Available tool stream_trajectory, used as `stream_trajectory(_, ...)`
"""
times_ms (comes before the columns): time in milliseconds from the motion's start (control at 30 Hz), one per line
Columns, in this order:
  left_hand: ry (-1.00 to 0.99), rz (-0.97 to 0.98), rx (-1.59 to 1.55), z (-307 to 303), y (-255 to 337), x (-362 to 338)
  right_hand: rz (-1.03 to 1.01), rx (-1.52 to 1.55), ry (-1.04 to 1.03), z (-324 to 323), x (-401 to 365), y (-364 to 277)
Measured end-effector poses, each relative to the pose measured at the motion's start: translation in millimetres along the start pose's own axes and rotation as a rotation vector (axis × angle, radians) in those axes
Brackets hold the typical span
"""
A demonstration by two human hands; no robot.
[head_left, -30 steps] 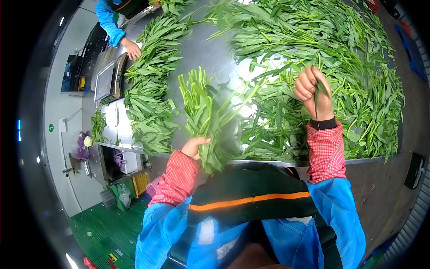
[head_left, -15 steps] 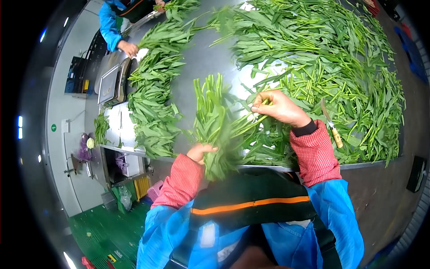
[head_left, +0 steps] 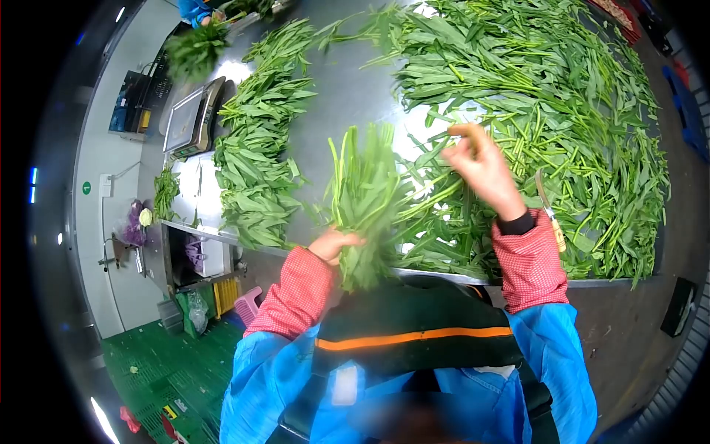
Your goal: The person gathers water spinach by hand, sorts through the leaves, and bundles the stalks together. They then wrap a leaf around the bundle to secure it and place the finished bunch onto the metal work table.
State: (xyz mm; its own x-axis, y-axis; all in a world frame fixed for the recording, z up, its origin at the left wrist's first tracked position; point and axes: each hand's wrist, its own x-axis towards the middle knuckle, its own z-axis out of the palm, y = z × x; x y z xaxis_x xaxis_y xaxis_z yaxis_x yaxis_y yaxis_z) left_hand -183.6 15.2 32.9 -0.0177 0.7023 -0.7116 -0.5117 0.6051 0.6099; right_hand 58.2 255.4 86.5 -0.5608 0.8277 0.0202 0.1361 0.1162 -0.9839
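Note:
My left hand (head_left: pixel 336 244) is closed around the lower part of a bunch of water spinach (head_left: pixel 362 177), near the table's front edge. The bunch stands with its cut stems pointing up and away from me, and its leaves hang below the hand. To the right, my right hand (head_left: pixel 482 166) is raised over loose water spinach stems (head_left: pixel 433 200), thumb and index finger apart and nothing visible between them. A knife with a curved blade and a wooden handle (head_left: pixel 556 233) lies on the greens beside my right sleeve.
A large heap of water spinach (head_left: pixel 518 66) covers the right of the metal table (head_left: pixel 344 96). A row of greens (head_left: pixel 255 155) lies to the left, beside a weighing scale (head_left: pixel 191 122). At the far left, a co-worker's blue sleeve (head_left: pixel 194 10) shows above a blurred bunch (head_left: pixel 196 52).
My right hand has moved up and right, away from the stems by the bunch, and its fingers have parted. The left hand still holds the bunch. The co-worker's bunch now shows above the scale.

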Motion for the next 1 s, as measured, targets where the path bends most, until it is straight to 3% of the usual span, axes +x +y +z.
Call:
stream_trajectory(33,0.025,0.055,0.047,10.4,2.9,-0.9,0.050,0.062,-0.120,14.8,-5.3,-1.4)
stream_trajectory(67,0.048,0.110,0.094,17.9,6.9,-2.1,0.026,-0.066,-0.280,22.1,-8.2,-2.2)
stream_trajectory(133,0.005,0.077,0.140,22.1,13.4,-0.7,-0.151,-0.020,-0.240,32.2,-9.5,10.6)
stream_trajectory(233,-0.010,0.080,0.174,27.2,16.3,-3.3,0.124,0.467,0.096,-8.6,-0.8,1.5)
stream_trajectory(333,-0.030,0.158,0.205,32.1,17.8,-4.5,-0.013,0.020,0.164,-28.6,9.9,16.6)
stream_trajectory(400,-0.071,0.197,0.308,27.8,15.5,4.2,0.095,-0.130,-0.012,-9.8,1.9,4.7)
stream_trajectory(467,-0.079,0.259,0.410,32.2,18.4,7.2,0.126,0.180,-0.220,14.7,-1.6,12.1)
stream_trajectory(533,-0.051,0.346,0.509,47.9,27.2,2.0,0.246,0.163,-0.387,20.4,-4.0,14.9)
stream_trajectory(700,0.003,0.383,0.489,58.1,38.0,-4.6,0.135,0.230,-0.297,21.2,-10.6,31.7)
stream_trajectory(800,-0.016,0.307,0.496,30.8,24.6,4.6,-0.035,-0.275,-0.191,13.6,-10.7,23.1)
stream_trajectory(900,-0.056,0.286,0.340,30.7,24.7,-2.6,-0.168,-0.833,0.245,0.3,-9.5,16.6)
stream_trajectory(1000,-0.053,0.247,0.330,12.9,17.2,-3.0,-0.142,-0.748,0.346,-29.2,1.1,11.8)
